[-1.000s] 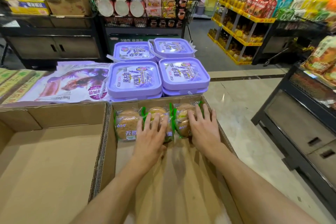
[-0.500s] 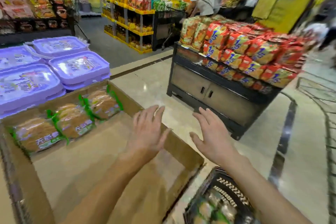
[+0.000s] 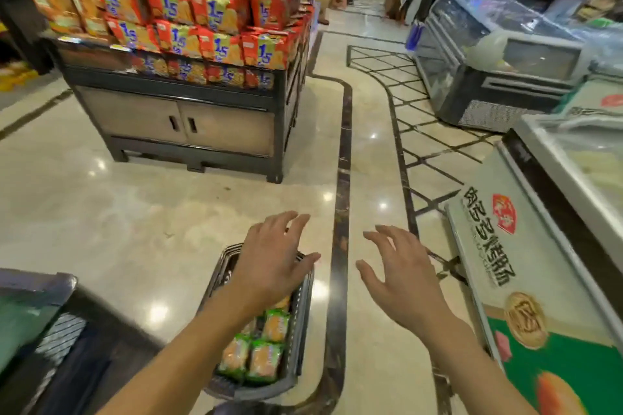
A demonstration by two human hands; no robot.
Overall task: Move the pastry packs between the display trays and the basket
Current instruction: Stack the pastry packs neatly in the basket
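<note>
A dark plastic basket [image 3: 300, 340] stands on the floor below me, with several green-edged pastry packs [image 3: 264, 359] lying inside. My left hand [image 3: 273, 263] hovers over the basket's far end, fingers spread and empty. Out to the right of the basket, my right hand [image 3: 401, 276] hangs over the floor, fingers spread, holding nothing. The cardboard display trays are out of view.
A dark display stand [image 3: 182, 125] stacked with red snack bags [image 3: 188, 10] rises ahead on the left. Chest freezers [image 3: 499, 77] line the right side, one [image 3: 539, 280] close by my right arm. A dark shelf edge [image 3: 50, 330] sits at lower left. People stand far down the aisle.
The view has swung right, from the cardboard tray with three packs to the basket on the floor. Both hands left the packs and now hover empty near the basket.
</note>
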